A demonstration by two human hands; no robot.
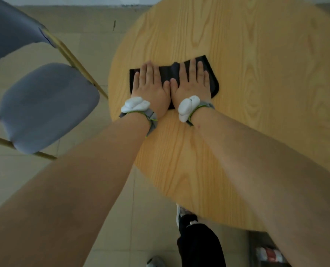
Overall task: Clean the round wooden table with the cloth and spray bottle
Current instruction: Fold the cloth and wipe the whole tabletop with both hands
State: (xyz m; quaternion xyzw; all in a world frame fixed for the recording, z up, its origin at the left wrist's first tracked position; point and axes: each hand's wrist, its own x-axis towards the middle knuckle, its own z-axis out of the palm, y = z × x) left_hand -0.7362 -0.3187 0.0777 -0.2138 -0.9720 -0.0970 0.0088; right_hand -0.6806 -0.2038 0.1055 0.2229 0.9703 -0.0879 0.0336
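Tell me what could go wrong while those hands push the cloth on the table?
The cloth lies near the table edge on the left, so a push that way might slide it off onto the floor. It is bunched between the left hand and right hand, so it may wipe unevenly. The chair stands close; an elbow could bump it.

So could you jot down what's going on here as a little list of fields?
table: round, light wood
cloth: dark, lying flat near the table's left edge
left hand: open, palm down on the cloth
right hand: open, palm down on the cloth
spray bottle: not in view
chair: grey-blue seat, left of the table
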